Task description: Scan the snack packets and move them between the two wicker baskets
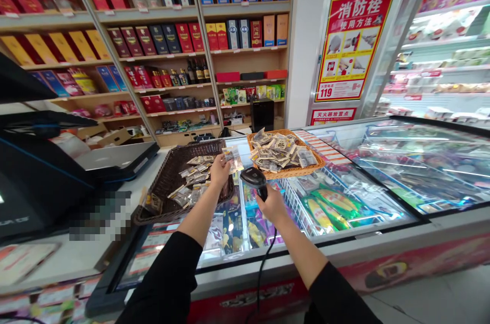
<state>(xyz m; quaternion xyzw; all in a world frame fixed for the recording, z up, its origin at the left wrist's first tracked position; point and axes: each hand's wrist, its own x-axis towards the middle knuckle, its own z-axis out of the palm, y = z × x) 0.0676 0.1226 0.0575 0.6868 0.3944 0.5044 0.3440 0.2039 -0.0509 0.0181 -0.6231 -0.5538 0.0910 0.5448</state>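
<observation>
My left hand [221,171] pinches a small clear-and-tan snack packet [233,158] above the right rim of a dark brown wicker basket [153,171]. Several similar packets [197,171] lie inside that basket. In my right hand [273,204] is a black handheld barcode scanner [253,177], its head turned toward the left, close to the packet but apart from it. Its cord [264,263] hangs down in front of the freezer. Behind the scanner, a lighter orange wicker basket [306,170] holds a heap of like packets [277,148].
Both baskets rest on the glass top of a chest freezer [383,224] with packaged goods inside. To the left stand a counter [88,252] and a dark checkout machine [34,176]. Shelves [153,56] of boxed bottles line the back wall, beside a red fire-hydrant poster [356,46].
</observation>
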